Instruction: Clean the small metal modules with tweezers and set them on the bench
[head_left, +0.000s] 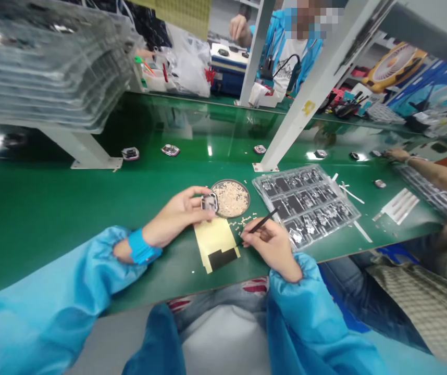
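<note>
At ten o'clock from the yellow sheet (pixel 216 235), my left hand (pixel 176 214): fingers closed on one small device (pixel 209 202), beside the nine-o'clock rim of a round dish (pixel 248 198). At three, my right hand (pixel 272 244): fingers narrowed on one dark tool (pixel 264 221). At two, one clear tray (pixel 332 229).

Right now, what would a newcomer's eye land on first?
Probably the round dish of tiny pale pieces on the green bench, beyond the yellow sheet. Next, the left hand holding a small unit at the dish's left edge, and the right hand a dark tool. Then the clear parts tray beyond the right hand.
</note>
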The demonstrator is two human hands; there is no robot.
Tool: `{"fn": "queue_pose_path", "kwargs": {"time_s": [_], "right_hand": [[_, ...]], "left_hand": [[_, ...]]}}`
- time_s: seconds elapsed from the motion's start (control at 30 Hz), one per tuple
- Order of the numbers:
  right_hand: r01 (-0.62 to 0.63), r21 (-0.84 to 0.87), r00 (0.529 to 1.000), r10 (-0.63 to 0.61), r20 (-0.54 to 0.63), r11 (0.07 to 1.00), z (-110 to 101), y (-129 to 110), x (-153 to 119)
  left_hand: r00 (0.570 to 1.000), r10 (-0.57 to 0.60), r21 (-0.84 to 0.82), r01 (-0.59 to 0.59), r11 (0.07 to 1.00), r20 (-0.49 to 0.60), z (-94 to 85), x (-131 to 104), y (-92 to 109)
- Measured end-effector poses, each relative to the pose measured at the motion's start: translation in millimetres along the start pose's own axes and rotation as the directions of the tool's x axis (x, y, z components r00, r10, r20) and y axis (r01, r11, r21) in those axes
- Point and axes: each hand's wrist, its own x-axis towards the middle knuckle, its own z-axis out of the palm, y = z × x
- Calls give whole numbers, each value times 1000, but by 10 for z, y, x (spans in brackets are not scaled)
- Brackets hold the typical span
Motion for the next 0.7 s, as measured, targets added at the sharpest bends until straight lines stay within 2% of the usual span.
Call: {"fn": "queue_pose_path", "kwargs": {"time_s": [0.07, 0.17, 0.27, 0.33, 0.4, 0.57, 0.7], "right_hand": [[1, -9, 999, -1, 34, 1000, 56, -7, 8], [20, -18, 997, -19, 75, 1000, 147, -1, 38], [39, -83, 994, -30, 108, 996, 200, 27, 64], [55, -138, 992, -38, 122, 989, 208, 42, 70], [71, -168, 989, -48, 140, 983, 202, 43, 67], [115, -167, 983, -88, 162, 979, 182, -8, 41], [238, -35, 971, -237, 28, 971, 178, -44, 33]], "left_hand": [[999, -15, 53, 13, 998, 35, 145, -74, -81], [998, 59, 270, -59, 961, 8, 210, -134, -196], [989, 139, 559, -145, 816, 54, 174, -155, -268], [985, 147, 670, -172, 722, 94, 143, -162, -282], [983, 144, 707, -183, 683, 115, 126, -169, -279], [985, 134, 686, -173, 706, 110, 119, -185, -278], [985, 141, 641, -170, 748, 98, 113, -182, -296]]}}
